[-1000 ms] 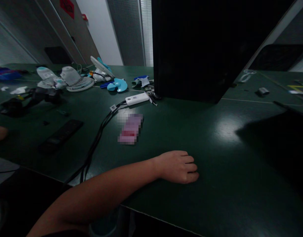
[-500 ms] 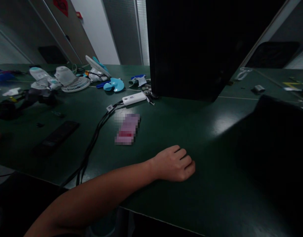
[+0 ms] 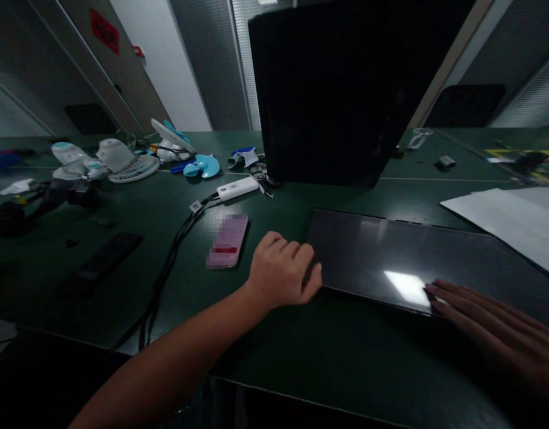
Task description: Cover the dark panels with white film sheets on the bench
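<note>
A flat dark panel (image 3: 417, 256) now lies on the table (image 3: 346, 357) where half a second ago there was only a dark shape coming in from the right, and the left hand (image 3: 283, 274) has moved up to its near left corner. The right hand (image 3: 493, 328) has come into view at the panel's near edge.

There is one panel, one sheet of white paper (image 3: 511, 217) beyond the right hand, one pink card (image 3: 227, 241) just left of the left hand, one white plug box (image 3: 237, 187) with black cables (image 3: 167, 268) farther off, and one remote (image 3: 99, 262) well to the left.

The left grip is loosely curled, fingers touching the panel's corner, not closed around it. The right grip is spread flat, fingertips (image 3: 435, 292) resting on the panel's edge.
</note>
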### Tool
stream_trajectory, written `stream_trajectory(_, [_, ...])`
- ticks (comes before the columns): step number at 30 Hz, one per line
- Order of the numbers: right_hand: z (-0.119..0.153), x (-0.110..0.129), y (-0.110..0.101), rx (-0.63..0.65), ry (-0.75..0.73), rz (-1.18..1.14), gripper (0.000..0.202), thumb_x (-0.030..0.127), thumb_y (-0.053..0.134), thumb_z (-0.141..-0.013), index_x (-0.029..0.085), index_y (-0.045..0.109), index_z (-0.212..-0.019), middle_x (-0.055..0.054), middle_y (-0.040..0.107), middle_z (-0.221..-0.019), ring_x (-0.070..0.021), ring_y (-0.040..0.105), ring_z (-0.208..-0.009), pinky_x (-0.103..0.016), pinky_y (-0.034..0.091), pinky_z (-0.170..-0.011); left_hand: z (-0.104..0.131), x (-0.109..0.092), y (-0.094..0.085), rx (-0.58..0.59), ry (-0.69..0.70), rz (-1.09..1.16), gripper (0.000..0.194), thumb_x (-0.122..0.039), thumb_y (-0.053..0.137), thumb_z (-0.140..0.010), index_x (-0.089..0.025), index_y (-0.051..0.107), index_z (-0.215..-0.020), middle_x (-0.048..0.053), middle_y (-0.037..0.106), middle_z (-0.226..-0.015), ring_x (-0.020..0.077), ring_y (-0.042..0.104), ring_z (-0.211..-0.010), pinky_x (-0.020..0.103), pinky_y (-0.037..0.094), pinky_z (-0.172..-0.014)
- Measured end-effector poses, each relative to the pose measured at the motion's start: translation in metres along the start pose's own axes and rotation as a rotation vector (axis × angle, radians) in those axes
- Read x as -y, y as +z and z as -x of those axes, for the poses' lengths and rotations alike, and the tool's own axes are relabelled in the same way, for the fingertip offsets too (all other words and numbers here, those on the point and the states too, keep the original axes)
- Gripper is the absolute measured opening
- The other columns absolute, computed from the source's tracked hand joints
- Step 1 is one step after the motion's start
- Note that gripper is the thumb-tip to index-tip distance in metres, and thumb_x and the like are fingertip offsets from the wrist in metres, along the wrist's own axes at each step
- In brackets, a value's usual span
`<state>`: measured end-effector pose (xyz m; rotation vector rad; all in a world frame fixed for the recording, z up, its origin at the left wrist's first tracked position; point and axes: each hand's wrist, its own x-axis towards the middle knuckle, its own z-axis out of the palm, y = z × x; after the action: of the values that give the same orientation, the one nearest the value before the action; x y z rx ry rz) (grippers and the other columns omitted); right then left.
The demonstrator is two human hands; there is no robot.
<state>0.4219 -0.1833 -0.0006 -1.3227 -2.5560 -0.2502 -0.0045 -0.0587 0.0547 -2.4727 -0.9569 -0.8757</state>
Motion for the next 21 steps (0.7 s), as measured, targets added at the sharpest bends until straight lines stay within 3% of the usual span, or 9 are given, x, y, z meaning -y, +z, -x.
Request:
stream_trajectory(2, [-0.013, 0.001, 0.012, -0.009, -0.132, 0.075, 0.094, 0.037, 0.056, -0.082, 0.038, 0.017, -0.168, -0.006, 0.047, -0.154, -0.0316, 0.052, -0.138, -0.054, 0.063, -0.093, -0.009, 0.017, 0.0, 0.234, -0.277, -0.072, 0.048, -0.039, 0.036, -0.104, -0.016, 0.07, -0.078, 0.006, 0.066, -0.064, 0.0202, 0.062, -0.06, 0.045, 0.051, -0.083])
stream_trajectory(4, [-0.024, -0.001, 0.017, -0.017, -0.212, 0.105, 0.093, 0.033, 0.054, -0.083, 0.036, 0.017, -0.169, -0.005, 0.048, -0.153, -0.0288, 0.055, -0.135, -0.049, 0.065, -0.091, -0.015, 0.035, 0.004, 0.414, -0.477, -0.13, 0.058, -0.042, 0.029, -0.107, -0.015, 0.074, -0.082, 0.01, 0.071, -0.071, 0.0239, 0.068, -0.066, 0.044, 0.052, -0.082])
stream_trajectory(7, [-0.034, -0.003, 0.017, -0.008, -0.276, 0.114, 0.091, 0.031, 0.052, -0.085, 0.034, 0.018, -0.169, -0.003, 0.048, -0.154, -0.0258, 0.054, -0.137, -0.044, 0.065, -0.092, -0.016, 0.06, 0.013, 0.538, -0.638, -0.159, 0.065, -0.047, 0.026, -0.107, -0.014, 0.077, -0.086, 0.015, 0.076, -0.082, 0.028, 0.072, -0.075, 0.04, 0.053, -0.076])
stream_trajectory(14, [-0.04, 0.01, 0.008, -0.041, -0.328, 0.103, 0.086, 0.025, 0.05, -0.088, 0.029, 0.021, -0.168, -0.001, 0.05, -0.152, -0.0214, 0.053, -0.138, -0.037, 0.066, -0.088, -0.008, 0.087, 0.034, 0.564, -0.736, -0.161, 0.068, -0.046, 0.023, -0.108, -0.011, 0.079, -0.092, 0.018, 0.077, -0.089, 0.0316, 0.075, -0.085, 0.04, 0.054, -0.078])
stream_trajectory(21, [-0.053, 0.026, 0.012, -0.059, -0.384, 0.062, 0.071, 0.026, 0.051, -0.095, 0.024, 0.034, -0.165, -0.003, 0.046, -0.157, -0.0198, 0.043, -0.148, -0.031, 0.055, -0.106, -0.012, 0.089, 0.036, 0.488, -0.716, -0.22, 0.062, -0.043, 0.026, -0.106, -0.013, 0.078, -0.091, 0.018, 0.077, -0.088, 0.0324, 0.075, -0.083, 0.042, 0.054, -0.081])
